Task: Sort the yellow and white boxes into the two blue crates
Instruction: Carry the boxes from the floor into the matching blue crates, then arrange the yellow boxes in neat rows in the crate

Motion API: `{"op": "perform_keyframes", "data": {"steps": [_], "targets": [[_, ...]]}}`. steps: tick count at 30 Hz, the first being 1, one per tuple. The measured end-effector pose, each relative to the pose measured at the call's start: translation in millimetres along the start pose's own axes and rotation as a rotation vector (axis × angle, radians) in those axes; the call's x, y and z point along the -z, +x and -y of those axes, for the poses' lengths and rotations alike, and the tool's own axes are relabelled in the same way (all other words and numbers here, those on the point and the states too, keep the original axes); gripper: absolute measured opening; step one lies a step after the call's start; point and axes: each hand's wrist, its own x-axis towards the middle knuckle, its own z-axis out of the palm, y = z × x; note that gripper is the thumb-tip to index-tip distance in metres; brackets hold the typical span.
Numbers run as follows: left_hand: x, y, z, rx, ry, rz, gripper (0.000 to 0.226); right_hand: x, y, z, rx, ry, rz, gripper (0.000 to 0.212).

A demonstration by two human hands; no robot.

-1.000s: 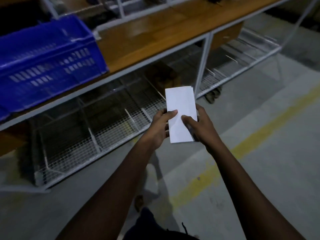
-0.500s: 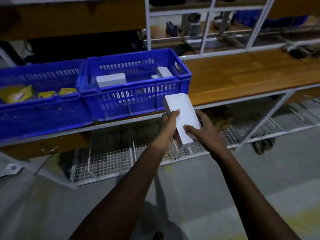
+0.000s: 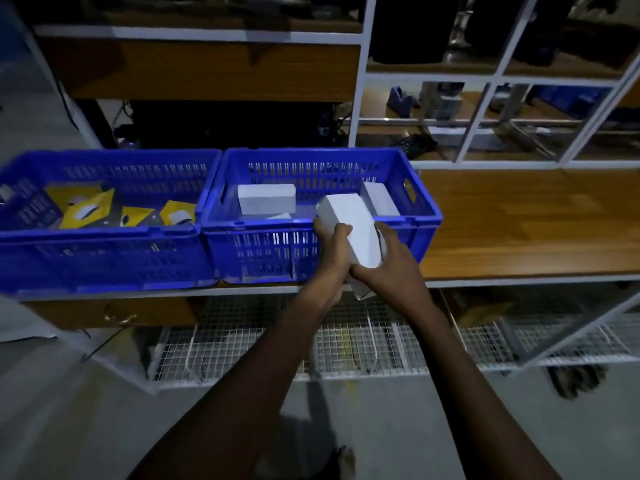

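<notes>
Both hands hold one white box in front of the right blue crate, its far end over the crate's front rim. My left hand grips the box's left side and my right hand grips its right side and underside. Inside the right blue crate lie two white boxes, one at the back left and another at the back right. The left blue crate holds several yellow boxes.
Both crates stand side by side on a wooden shelf with a white metal frame. Below it runs a wire-mesh rack near the grey floor. Dark shelves with clutter rise behind. A pair of sandals lies on the floor at the right.
The view swung left and up from the floor to the crates. Both hands carried the white box forward, from below the shelf edge up to the right crate's front rim.
</notes>
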Motion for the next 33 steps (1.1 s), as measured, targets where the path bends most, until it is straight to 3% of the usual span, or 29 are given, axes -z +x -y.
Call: {"op": "perform_keyframes", "data": {"steps": [6, 10, 13, 18, 24, 33], "targets": [[-22, 56, -35, -0.143, 0.254, -0.111, 0.078, 9, 81, 12, 0.113, 0.051, -0.032, 0.080], [-37, 98, -64, -0.290, 0.519, -0.199, 0.079, 18, 131, 19, 0.160, 0.011, -0.078, 0.082], [-40, 136, -73, -0.318, 0.669, -0.159, 0.080, 18, 166, 20, 0.135, -0.024, -0.086, 0.084], [-16, 180, -53, -0.209, 1.128, -0.008, 0.075, 3, 212, -4, 0.054, -0.259, 0.228, 0.092], [17, 192, -39, -0.330, 1.204, 0.002, 0.056, -23, 226, 4, 0.155, -0.154, 0.184, 0.046], [91, 207, -73, -0.385, 1.160, -0.153, 0.054, -87, 235, 68, 0.297, 0.022, 0.250, 0.034]]}}
